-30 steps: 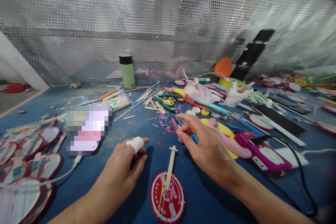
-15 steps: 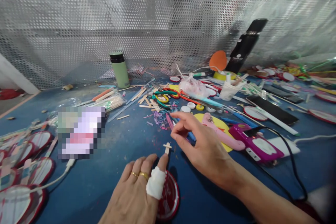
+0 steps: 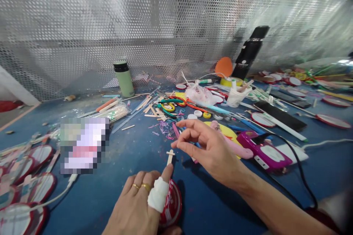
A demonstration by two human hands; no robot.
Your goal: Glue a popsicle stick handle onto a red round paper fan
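Note:
My left hand (image 3: 135, 200), with two gold-coloured rings and a white wrapping on the index finger, is at the bottom centre over a red round disc (image 3: 174, 205). Its index finger presses along a flat wooden stick (image 3: 170, 158) pointing away from the disc, with a tiny crosspiece near its tip; the thumb shows at the disc's near edge. Just right of the stick hovers my right hand (image 3: 209, 150), its fingers loosely curved and apart, nothing visible between them. Small purple and pink clips (image 3: 167, 128) lie beyond the fingertips.
A pixelated phone (image 3: 85, 145) and several red-rimmed discs (image 3: 42, 183) lie at left. At right sit a magenta glue-gun-like device (image 3: 261, 150) with a black cable and a dark phone (image 3: 280, 115). Farther back stand a green bottle (image 3: 124, 80), scissors (image 3: 168, 104) and a white cup (image 3: 235, 97).
The right hand has shifted slightly, and its thumb and index finger are now nearer the stick's tip. The left hand and disc appear a little further left as the view moves.

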